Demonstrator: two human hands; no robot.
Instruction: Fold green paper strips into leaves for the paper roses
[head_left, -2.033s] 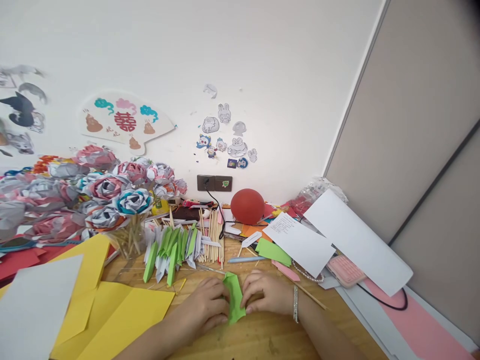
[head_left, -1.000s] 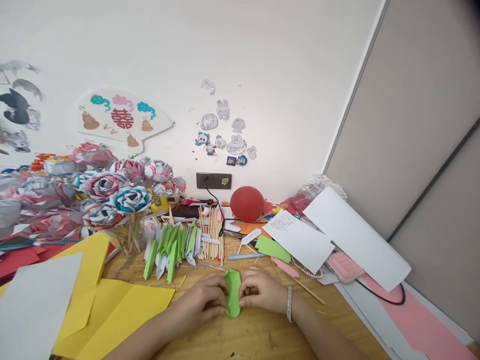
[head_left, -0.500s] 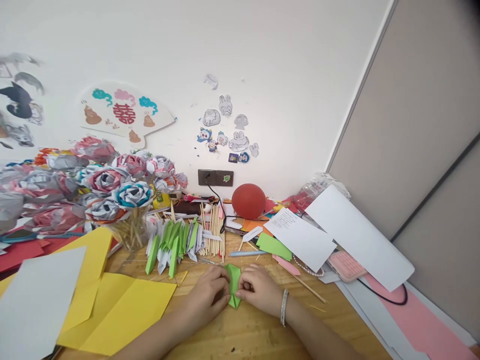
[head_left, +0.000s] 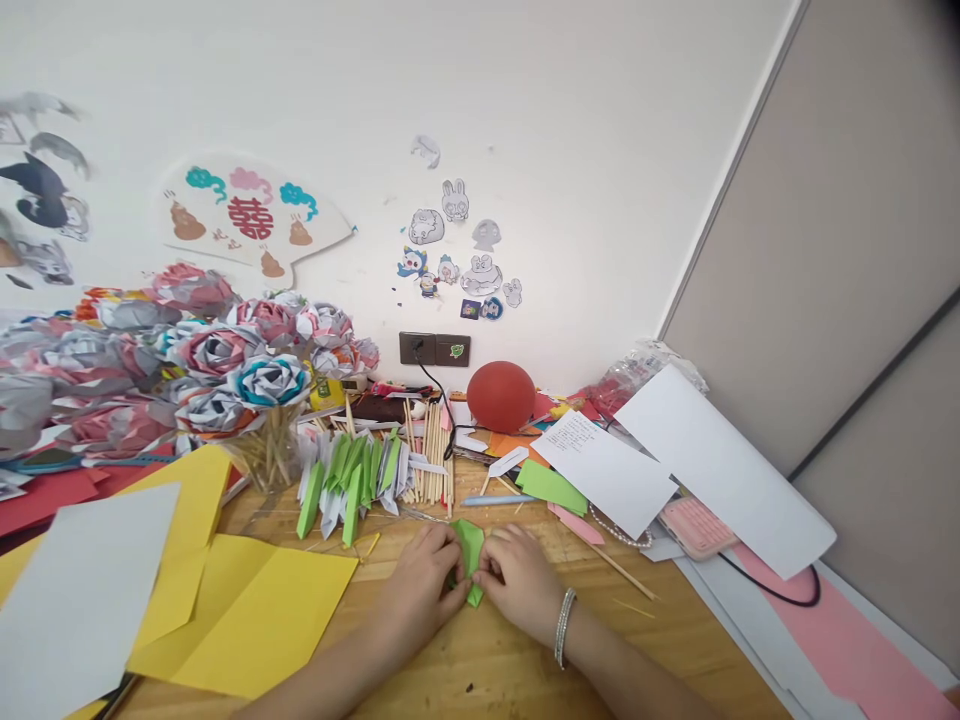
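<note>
A small folded green paper piece (head_left: 471,556) lies on the wooden table (head_left: 510,660) between my two hands. My left hand (head_left: 421,580) pinches its left side with curled fingers. My right hand (head_left: 516,578), with a bracelet on the wrist, presses and pinches its right side. Both hands rest on the table, fingertips nearly touching over the paper, which is partly hidden by them.
Folded green and white paper pieces (head_left: 349,478) and wooden sticks (head_left: 431,462) lie just beyond my hands. Yellow sheets (head_left: 247,610) and a grey sheet (head_left: 67,590) lie left. Paper roses (head_left: 210,370) stand at back left, a red ball (head_left: 501,396) by the wall, white papers (head_left: 720,470) and a pink phone (head_left: 694,527) right.
The green paper has been folded smaller and narrower between my fingers. Both hands have closed in on it and shifted slightly up the table; the view has tilted a little.
</note>
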